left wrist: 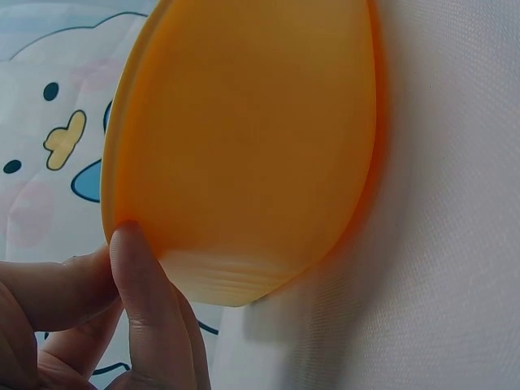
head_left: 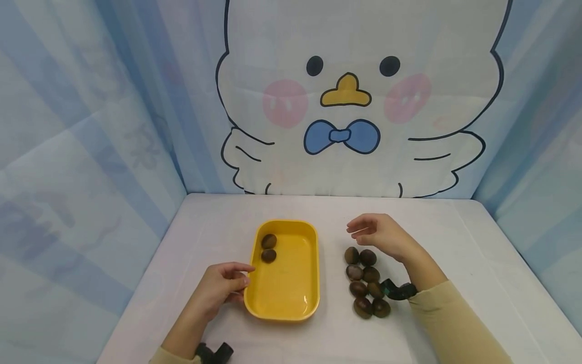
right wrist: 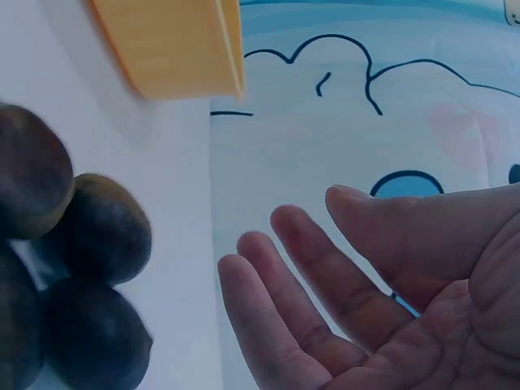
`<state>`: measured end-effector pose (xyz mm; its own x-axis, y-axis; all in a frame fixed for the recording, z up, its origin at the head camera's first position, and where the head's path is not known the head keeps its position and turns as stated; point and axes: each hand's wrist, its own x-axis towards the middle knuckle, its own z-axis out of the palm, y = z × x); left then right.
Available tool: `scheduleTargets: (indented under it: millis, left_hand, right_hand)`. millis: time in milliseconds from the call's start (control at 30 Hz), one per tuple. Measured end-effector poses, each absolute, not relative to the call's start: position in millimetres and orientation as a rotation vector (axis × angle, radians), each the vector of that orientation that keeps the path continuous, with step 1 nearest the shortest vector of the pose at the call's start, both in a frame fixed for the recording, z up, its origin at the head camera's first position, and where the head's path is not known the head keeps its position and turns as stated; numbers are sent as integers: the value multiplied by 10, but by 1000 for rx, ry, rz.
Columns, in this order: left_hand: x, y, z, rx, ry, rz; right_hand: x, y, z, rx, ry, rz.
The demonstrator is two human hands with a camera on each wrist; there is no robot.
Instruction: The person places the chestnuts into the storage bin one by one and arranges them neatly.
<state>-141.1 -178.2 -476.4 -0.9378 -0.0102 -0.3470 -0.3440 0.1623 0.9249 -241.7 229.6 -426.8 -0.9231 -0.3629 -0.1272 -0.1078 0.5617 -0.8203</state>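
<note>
A yellow tray (head_left: 295,283) with rounded corners stands on the table, two brown chestnuts (head_left: 269,256) lying along its left side. My left hand (head_left: 225,285) pinches the tray's left rim between thumb and fingers; the left wrist view shows its fingertips (left wrist: 128,244) at the edge of the yellow wall. Right of the tray, several chestnuts (head_left: 362,306) lie in two columns. My right hand (head_left: 379,233) hovers by the far end of these columns, its fingers loosely bent. Nothing is between its fingers in the right wrist view, where dark chestnuts (right wrist: 97,333) show at the left.
The white table (head_left: 423,217) reaches back to a curtain (head_left: 341,172) printed with a cartoon bird. More pale blue cloth (head_left: 82,151) hangs on the left and right sides. Each wrist wears a dark strap (head_left: 399,290) with a camera.
</note>
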Motion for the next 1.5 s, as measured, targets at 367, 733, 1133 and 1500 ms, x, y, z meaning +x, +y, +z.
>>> scheduleTargets:
  millis: [367, 733, 1133, 1500]
  left_hand:
    - [-1404, -1769, -4763, -359, 2194, 1847]
    - [-1405, -1775, -4805, -346, 2187, 1855]
    - [-1388, -1772, -4776, -351, 2188, 1853]
    - [-1377, -1765, -4747, -353, 2193, 1851]
  right_hand:
    - [-2356, 2497, -4439, -301, 2535, -1262]
    - [-2297, 2689, -4635, -289, 2525, -1226]
    - [-2290, 2731, -4771, -281, 2511, -1150]
    - [-2289, 2718, -4809, -307, 2524, -1175]
